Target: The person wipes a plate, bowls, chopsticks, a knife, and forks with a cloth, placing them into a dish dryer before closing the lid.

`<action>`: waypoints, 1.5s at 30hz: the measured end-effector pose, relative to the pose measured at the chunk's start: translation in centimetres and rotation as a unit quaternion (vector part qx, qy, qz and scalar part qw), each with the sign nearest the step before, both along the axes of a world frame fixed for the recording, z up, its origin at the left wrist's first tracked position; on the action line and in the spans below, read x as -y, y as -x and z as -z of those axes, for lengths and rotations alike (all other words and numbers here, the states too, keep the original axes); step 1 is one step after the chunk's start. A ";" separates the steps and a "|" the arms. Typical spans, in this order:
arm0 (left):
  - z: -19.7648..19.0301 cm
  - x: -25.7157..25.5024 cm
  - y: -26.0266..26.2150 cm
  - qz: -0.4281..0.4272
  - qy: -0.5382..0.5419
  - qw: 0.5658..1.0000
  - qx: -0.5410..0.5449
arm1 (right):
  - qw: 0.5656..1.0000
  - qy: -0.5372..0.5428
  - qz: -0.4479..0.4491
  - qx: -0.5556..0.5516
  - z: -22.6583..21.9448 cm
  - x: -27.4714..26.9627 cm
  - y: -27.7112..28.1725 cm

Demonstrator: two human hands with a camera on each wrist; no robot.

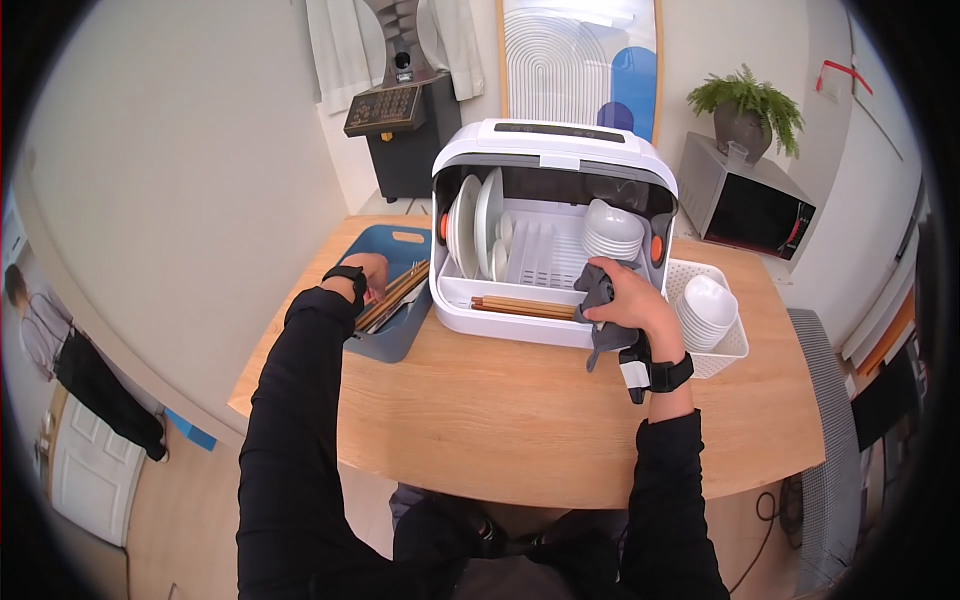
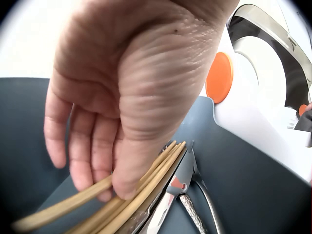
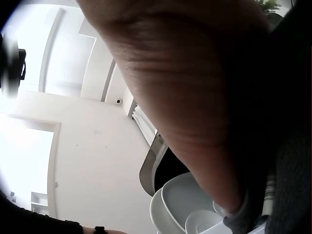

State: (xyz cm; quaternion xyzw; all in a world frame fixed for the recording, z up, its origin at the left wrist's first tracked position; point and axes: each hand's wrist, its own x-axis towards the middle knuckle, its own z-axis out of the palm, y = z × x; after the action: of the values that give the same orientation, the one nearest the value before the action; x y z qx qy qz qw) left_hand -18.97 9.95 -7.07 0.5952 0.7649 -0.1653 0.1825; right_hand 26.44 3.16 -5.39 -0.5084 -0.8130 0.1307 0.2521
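My left hand (image 1: 372, 275) reaches into the blue basket (image 1: 385, 345), and in the left wrist view its thumb and fingers pinch a wooden chopstick (image 2: 63, 210). More chopsticks, a knife (image 2: 183, 175) and a fork (image 2: 209, 204) lie beside it. At the front right of the white dish cabinet (image 1: 500, 322), my right hand (image 1: 635, 300) grips a grey cloth (image 1: 597, 290). Several chopsticks (image 1: 525, 307) lie in the cabinet's front tray, left of the cloth. The right wrist view shows the palm close up, with dark cloth (image 3: 292, 180) covering its right side.
Plates (image 1: 488, 225) stand upright in the cabinet's left side, and bowls (image 1: 612, 232) are stacked at its right. A white basket (image 1: 735, 345) with stacked bowls (image 1: 707, 308) stands right of the cabinet. Behind are a microwave (image 1: 755, 205) and a potted plant (image 1: 742, 125).
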 end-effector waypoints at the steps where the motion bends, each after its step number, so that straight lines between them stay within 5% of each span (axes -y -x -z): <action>1: 0.1 -0.1 0.0 0.007 0.002 1.000 -0.002 | 1.000 0.009 0.000 0.004 -0.2 0.0 -0.3; 23: 0.0 -0.1 -1.1 0.037 0.039 0.998 -0.030 | 0.998 -0.033 0.044 -0.010 -0.9 -0.1 -1.4; 34: -4.0 2.8 1.8 0.012 -0.164 0.986 0.034 | 0.996 -0.070 0.020 -0.043 -2.3 1.5 -0.7; 37: -3.5 4.1 2.5 0.110 -0.310 0.944 -0.033 | 0.996 -0.079 0.011 -0.049 -3.0 2.3 -0.4; 40: -3.8 7.9 0.8 0.128 -0.425 0.895 0.048 | 0.995 -0.080 0.003 -0.054 -4.0 3.5 0.0; 45: -5.1 13.1 -4.8 0.229 -0.516 0.824 -0.051 | 0.992 -0.112 0.000 -0.062 -5.0 5.0 0.1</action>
State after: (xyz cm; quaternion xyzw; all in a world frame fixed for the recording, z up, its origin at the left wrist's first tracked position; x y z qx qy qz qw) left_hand -14.19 -3.18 -1.98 0.7514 0.5884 0.1864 -0.2334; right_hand 26.32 -1.88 -0.39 -0.4676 -0.8054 0.0700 0.3574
